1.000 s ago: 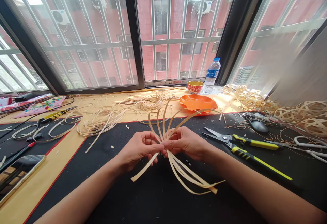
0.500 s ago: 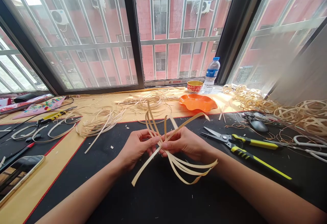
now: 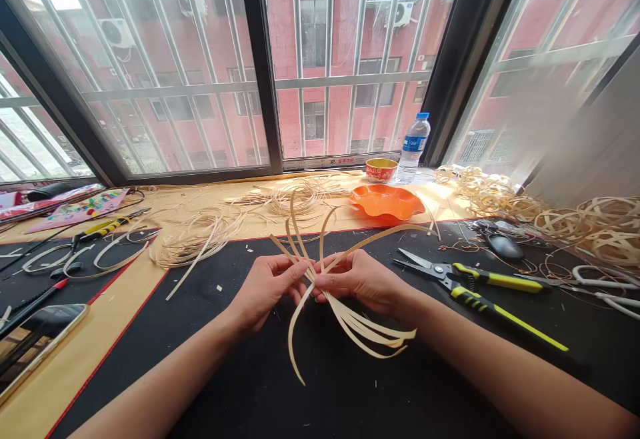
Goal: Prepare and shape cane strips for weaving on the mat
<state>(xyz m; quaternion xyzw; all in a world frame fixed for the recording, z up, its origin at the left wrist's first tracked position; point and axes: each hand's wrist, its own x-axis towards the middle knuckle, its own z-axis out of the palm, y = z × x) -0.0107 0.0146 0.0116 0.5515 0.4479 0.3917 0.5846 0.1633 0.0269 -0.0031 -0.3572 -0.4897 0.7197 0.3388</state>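
Observation:
Several thin, pale flat weaving strips [image 3: 357, 324] cross each other between my two hands, held above the black mat [image 3: 240, 385]. My left hand [image 3: 273, 289] pinches the crossing from the left, thumb on top. From the other side my right hand [image 3: 363, 282] grips it with thumb and fingers. Some strip ends fan upward past the fingertips, and one long strip arches off to the right. Below, a bundle droops toward my right forearm, and a single strip curves down toward me. Fingers hide the crossing itself in part.
Yellow-handled shears [image 3: 480, 285] lie open at right, near a dark computer mouse [image 3: 506, 247]. Behind are an orange wavy dish [image 3: 387, 203], a red bowl [image 3: 381, 171], a water bottle [image 3: 413, 149] and coiled strips [image 3: 200, 242]. A phone [image 3: 43, 342] lies at left.
The lower single strip has swung from slanting left to curving down. The upper ends have spread wider, one arching further right. Both hands stay nearly in place, still gripping the strips.

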